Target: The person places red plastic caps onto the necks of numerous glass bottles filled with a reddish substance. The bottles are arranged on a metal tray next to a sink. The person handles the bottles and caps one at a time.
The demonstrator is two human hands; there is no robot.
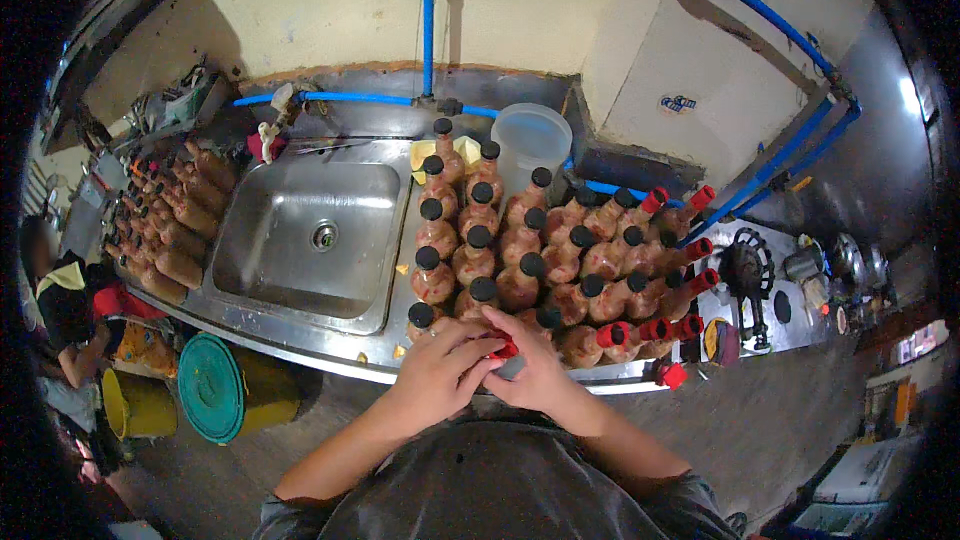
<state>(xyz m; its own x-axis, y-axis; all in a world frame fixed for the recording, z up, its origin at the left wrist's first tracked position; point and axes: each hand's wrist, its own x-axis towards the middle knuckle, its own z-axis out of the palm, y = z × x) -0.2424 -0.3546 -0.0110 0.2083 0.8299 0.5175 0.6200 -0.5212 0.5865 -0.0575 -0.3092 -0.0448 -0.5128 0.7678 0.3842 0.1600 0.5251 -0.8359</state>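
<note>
Both my hands meet at the counter's front edge, around a small red piece (pixel 504 346), perhaps a cap sleeve; my fingers partly hide it. My left hand (pixel 442 364) pinches it from the left, and my right hand (pixel 529 371) holds it from the right. Just beyond them stand several rows of filled bottles (pixel 430 281) with black caps and pinkish, speckled contents. Towards the right, several bottles have red sleeves (pixel 697 247) around their necks. Whether a bottle is under my hands cannot be told.
A steel sink (pixel 307 240) lies left of the bottles, with more filled bottles (pixel 180 217) beyond it. A clear plastic tub (pixel 531 136) stands at the back. A teal-lidded bin (pixel 212 388) is on the floor. At far left is another person (pixel 64 315). Metal equipment (pixel 750 277) stands right.
</note>
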